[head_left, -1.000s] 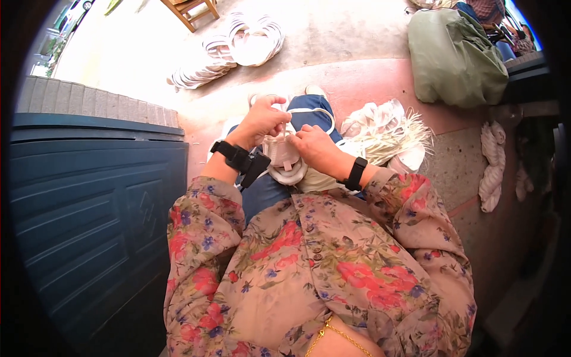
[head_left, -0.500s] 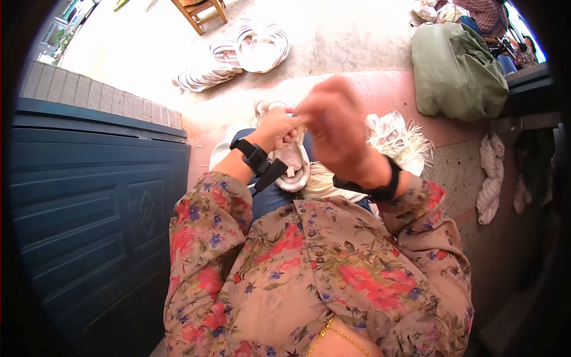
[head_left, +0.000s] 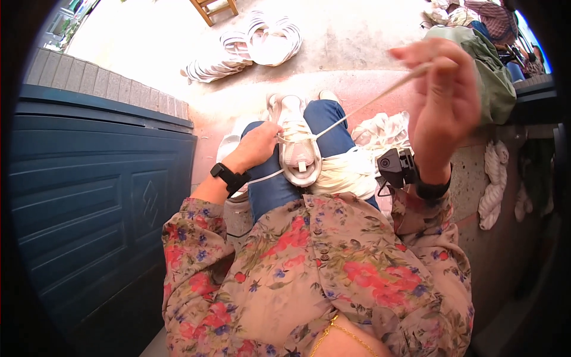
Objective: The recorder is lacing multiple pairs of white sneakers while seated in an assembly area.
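Here, shoelace taut from shoe.

- Blue panelled door on the left, bearing a raised diamond pattern
- Grey ribbed ledge above it
- Pinkish floor band, speckled grey paving to the right
- Pale ground beyond, washed out by glare
- Wooden chair or stool legs at the top edge

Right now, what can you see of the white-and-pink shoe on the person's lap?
The white-and-pink shoe, apparently fabric, has a padded collar, a pinkish tongue with a light tab, and a laced front. It rests opening-up against the blue trousers, toe pointing away. A thin off-white lace runs taut from it to the right hand; the left hand is at its left edge.
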Available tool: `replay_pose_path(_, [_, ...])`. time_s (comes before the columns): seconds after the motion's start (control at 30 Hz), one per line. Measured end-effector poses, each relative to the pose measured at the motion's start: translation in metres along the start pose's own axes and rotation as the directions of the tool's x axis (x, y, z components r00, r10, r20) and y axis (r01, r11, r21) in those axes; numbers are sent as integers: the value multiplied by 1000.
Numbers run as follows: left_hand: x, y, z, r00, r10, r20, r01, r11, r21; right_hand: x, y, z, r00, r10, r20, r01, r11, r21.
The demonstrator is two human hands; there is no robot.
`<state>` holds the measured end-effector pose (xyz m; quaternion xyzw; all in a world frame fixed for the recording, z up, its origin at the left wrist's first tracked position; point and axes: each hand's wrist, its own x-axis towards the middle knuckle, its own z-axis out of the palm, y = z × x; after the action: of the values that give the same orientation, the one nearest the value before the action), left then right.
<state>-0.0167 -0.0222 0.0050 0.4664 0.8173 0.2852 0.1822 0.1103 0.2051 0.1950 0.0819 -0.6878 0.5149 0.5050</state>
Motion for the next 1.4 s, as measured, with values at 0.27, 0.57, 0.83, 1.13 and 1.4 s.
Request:
replay_pose_path(0.27, [-6,20,-8,997,66,50,-82,875,476,-69,52,11,291,760,581,-885,445,-138])
replay_pose_path(0.57, [-28,28,19,961,-167,-221,223,940,257,-185,85,67,367,771,520,-448,637,-628])
replay_pose_path(0.83, [-28,13,37,960,-119,-253,179,956,231,-186,96,83,265,851,454,-581,517,-629])
replay_pose_path(1.13, [-28,25,38,940,-118,-321,217,931,295,-189,94,92,324,788,524,-259,606,-752])
replay_pose_path(1.4, [-25,25,19,855,-170,-490,375,856,356,-134,73,34,-103,760,641,-897,207,-390])
